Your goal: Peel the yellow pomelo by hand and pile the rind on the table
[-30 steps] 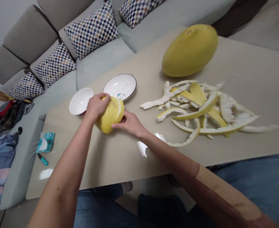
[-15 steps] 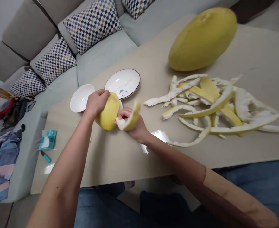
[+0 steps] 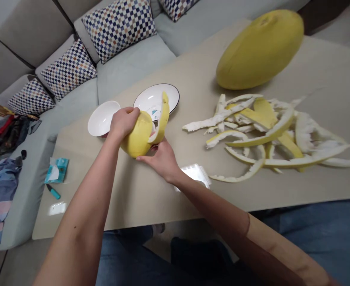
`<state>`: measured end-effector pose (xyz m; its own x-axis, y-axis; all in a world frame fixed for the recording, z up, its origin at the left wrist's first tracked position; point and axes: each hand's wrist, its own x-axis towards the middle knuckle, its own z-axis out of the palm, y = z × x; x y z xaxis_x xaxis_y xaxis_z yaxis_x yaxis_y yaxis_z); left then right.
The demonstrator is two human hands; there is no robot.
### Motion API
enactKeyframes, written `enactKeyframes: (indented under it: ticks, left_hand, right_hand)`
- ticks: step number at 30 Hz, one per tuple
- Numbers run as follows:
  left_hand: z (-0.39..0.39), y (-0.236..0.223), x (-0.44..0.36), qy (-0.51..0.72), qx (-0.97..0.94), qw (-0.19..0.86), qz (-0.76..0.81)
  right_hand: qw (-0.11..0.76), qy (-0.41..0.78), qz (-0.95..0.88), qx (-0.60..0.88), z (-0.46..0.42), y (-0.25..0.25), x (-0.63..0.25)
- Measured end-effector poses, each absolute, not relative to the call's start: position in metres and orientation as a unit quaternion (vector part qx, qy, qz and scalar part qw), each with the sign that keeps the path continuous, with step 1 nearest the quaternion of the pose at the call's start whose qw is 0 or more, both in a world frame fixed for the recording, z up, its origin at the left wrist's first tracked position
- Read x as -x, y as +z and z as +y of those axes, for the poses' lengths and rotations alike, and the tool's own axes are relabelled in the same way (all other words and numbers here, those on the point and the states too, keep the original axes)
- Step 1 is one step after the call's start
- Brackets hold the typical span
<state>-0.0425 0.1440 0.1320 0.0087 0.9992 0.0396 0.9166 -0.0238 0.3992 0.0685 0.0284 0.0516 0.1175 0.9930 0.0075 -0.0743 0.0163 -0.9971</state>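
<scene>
- I see a small yellow fruit (image 3: pixel 136 137) held over the table (image 3: pixel 151 202), near the white bowl (image 3: pixel 101 120) and the white plate (image 3: pixel 173 99).
- The left hand (image 3: pixel 124 123) grips its top left side.
- The right hand (image 3: pixel 163 159) holds its lower right side, thumb on the skin.
- A strip of peel (image 3: pixel 163 119) sticks up from the fruit, in front of the plate.
- To the right is a pile of peels (image 3: pixel 265 112).
- A big yellow fruit (image 3: pixel 258 51) sits behind the pile.
</scene>
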Motion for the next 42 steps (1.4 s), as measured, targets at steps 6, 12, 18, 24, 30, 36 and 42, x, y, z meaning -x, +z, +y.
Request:
enactKeyframes:
  ticks: [6, 12, 18, 24, 30, 36, 42]
  left_hand:
    - [0.144, 0.134, 0.041, 0.151, -0.707, 0.138, 0.677]
    - [0.138, 0.135, 0.034, 0.15, -0.714, 0.118, 0.673]
    - [0.136, 0.138, 0.026, 0.142, -0.712, 0.114, 0.679]
    - [0.138, 0.139, 0.03, 0.142, -0.688, 0.11, 0.704]
    - [0.142, 0.137, 0.035, 0.155, -0.677, 0.115, 0.71]
    - [0.145, 0.138, 0.036, 0.157, -0.673, 0.126, 0.712]
    - [0.146, 0.136, 0.038, 0.159, -0.682, 0.123, 0.704]
  right_hand:
    - [0.531, 0.552, -0.38, 0.518, 0.03, 0.055, -0.064]
    - [0.564, 0.496, -0.434, 0.498, 0.023, 0.046, -0.065]
    - [0.603, 0.469, -0.436, 0.476, 0.016, 0.042, -0.063]
    - [0.613, 0.397, -0.52, 0.444, 0.017, 0.028, -0.071]
    - [0.604, 0.436, -0.495, 0.447, 0.023, 0.025, -0.063]
    - [0.614, 0.484, -0.454, 0.426, 0.025, 0.026, -0.05]
    - [0.606, 0.491, -0.432, 0.453, 0.028, 0.016, -0.038]
